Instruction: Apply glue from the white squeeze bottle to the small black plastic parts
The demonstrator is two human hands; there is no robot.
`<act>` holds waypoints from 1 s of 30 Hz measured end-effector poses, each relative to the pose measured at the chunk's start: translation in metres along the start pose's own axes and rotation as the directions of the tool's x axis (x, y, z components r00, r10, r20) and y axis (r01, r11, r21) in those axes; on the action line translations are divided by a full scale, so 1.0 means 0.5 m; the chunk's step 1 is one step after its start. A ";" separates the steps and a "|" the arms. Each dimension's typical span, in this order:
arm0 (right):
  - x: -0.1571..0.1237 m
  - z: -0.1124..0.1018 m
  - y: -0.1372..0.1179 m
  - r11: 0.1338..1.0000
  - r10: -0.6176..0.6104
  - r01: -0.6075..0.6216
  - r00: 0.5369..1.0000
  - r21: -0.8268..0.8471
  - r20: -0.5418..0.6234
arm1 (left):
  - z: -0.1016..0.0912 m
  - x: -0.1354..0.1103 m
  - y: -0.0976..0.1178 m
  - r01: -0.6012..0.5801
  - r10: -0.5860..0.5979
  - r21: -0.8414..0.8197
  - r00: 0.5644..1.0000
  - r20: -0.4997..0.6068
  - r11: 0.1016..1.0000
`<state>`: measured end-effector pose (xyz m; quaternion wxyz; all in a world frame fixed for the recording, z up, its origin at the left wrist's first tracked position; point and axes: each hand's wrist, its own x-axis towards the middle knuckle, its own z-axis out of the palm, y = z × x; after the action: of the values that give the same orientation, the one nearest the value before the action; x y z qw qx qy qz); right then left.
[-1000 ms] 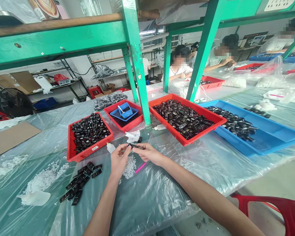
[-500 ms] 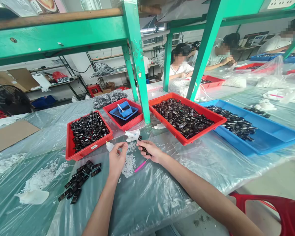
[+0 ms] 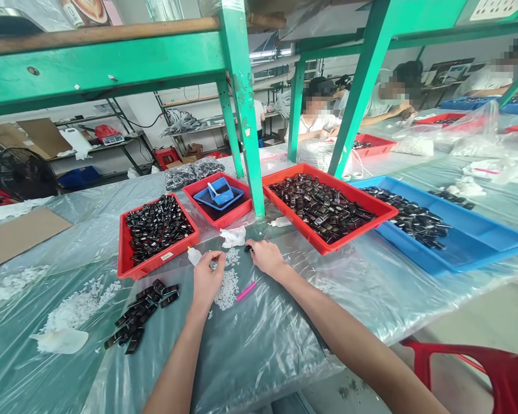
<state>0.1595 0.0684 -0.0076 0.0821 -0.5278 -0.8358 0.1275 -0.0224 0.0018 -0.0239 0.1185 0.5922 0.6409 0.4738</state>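
Observation:
My right hand (image 3: 265, 257) is closed around a small glossy black part (image 3: 247, 248); mostly the part's end shows past the fingers. To its left, my left hand (image 3: 209, 276) has thumb and fingers pinched, and whatever may be in the pinch is too small to make out. A small white squeeze bottle (image 3: 194, 256) lies beside the left fingers. Between the hands small white pieces (image 3: 227, 289) lie scattered on the plastic sheet, and a pink-handled pointed tool (image 3: 246, 291) rests just right of them. Loose black parts (image 3: 133, 316) are heaped left of my left forearm.
A red tray (image 3: 159, 265) of black parts stands ahead left, a red tray (image 3: 231, 219) with small blue trays beside it. Right are another filled red tray (image 3: 328, 249) and a blue tray (image 3: 479, 230). A green post (image 3: 251, 144) rises ahead. People sit across the table.
My right hand has turned over, back upward, so the black part is now mostly hidden in its fingers. My left hand stays pinched in nearly the same place.

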 end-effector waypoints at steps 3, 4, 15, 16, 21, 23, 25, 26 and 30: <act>-0.005 -0.006 0.010 1.000 -0.007 0.007 1.000 0.025 -0.002 | 0.004 -0.003 -0.012 -0.090 0.078 0.115 0.992 0.101 0.989; -0.008 -0.008 0.013 0.999 -0.009 0.009 1.000 0.046 -0.004 | 0.005 -0.004 -0.013 -0.126 0.105 0.156 0.985 0.135 0.980; -0.029 -0.001 -0.006 0.961 -0.027 0.052 0.995 0.272 -0.092 | 0.003 -0.016 0.002 -0.305 0.173 0.313 0.907 0.385 0.900; -0.029 0.000 -0.008 0.962 -0.031 0.056 0.995 0.269 -0.095 | 0.003 -0.016 0.002 -0.311 0.175 0.310 0.901 0.398 0.899; -0.033 -0.005 -0.013 0.962 -0.054 0.081 0.992 0.260 -0.111 | 0.002 -0.014 -0.002 -0.319 0.179 0.299 0.892 0.414 0.899; -0.033 -0.009 -0.014 0.963 -0.057 0.083 0.993 0.257 -0.106 | 0.002 -0.013 -0.005 -0.325 0.185 0.296 0.890 0.417 0.898; -0.033 -0.011 -0.014 0.964 -0.054 0.078 0.994 0.253 -0.098 | 0.003 -0.013 -0.006 -0.323 0.187 0.283 0.890 0.417 0.903; -0.033 -0.012 -0.014 0.964 -0.053 0.075 0.994 0.254 -0.094 | 0.004 -0.013 -0.005 -0.314 0.186 0.272 0.893 0.410 0.910; -0.033 -0.013 -0.011 0.959 -0.053 0.077 0.994 0.272 -0.094 | 0.007 -0.016 0.003 -0.266 0.165 0.249 0.917 0.363 0.931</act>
<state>0.1635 0.0518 0.0003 0.1947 -0.4885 -0.8224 0.2169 -0.0171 -0.0036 -0.0279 0.0833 0.7428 0.6045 0.2755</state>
